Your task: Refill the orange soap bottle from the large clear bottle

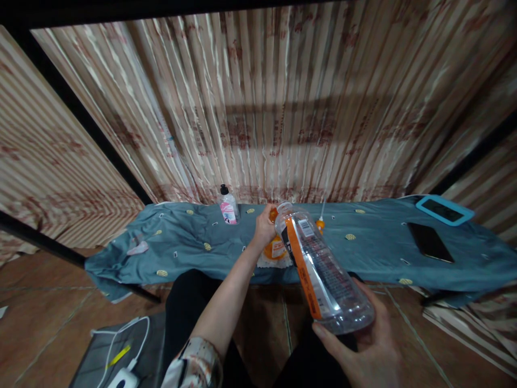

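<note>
My right hand [374, 337] grips the lower end of a large clear plastic bottle [343, 285] with an orange and black label. The bottle is tilted, its uncapped mouth pointing away from me and to the left. Close to that mouth, my left hand [265, 225] is closed around the upper part of an orange bottle [274, 249]. The clear bottle partly hides it. Under the orange bottle lies a white lacy mat [266, 262]. A pump top with an orange collar [320, 222] stands just behind the clear bottle.
A small bottle with a black cap [229, 210] stands back left on the blue cloth [194, 237]. On the right lie a black phone [430, 241] and a blue-framed tablet [444, 210]. A grey stool [151, 345] bears a white cable. Dark frame bars and striped curtains surround the table.
</note>
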`<state>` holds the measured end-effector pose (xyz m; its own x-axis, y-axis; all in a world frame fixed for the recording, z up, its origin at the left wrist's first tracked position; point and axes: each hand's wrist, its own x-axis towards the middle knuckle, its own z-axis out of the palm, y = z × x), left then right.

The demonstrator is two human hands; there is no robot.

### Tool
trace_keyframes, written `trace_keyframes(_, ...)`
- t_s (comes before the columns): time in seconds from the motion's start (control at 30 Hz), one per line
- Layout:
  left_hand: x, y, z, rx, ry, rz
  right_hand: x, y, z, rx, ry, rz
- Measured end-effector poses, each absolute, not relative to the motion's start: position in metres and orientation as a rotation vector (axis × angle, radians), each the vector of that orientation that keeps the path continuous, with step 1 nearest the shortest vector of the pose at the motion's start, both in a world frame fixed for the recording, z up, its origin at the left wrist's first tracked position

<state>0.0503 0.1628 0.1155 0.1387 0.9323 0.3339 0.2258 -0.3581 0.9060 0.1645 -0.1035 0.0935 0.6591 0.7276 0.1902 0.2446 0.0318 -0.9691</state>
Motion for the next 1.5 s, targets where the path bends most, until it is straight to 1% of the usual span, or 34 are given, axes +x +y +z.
trace_keyframes(0.73, 0.0509, 0.1656, 0.1113, 1.686, 1.1, 1.28, 0.165, -0.1039, 0.0958, -1.606, -0.895, 0.359)
trace_keyframes(1.5, 0.0516, 0.1654, 0.1115, 1.678, 1.117, 1.278, 0.1666, -0.1037, 0.0946, -1.575, -0.862, 0.422)
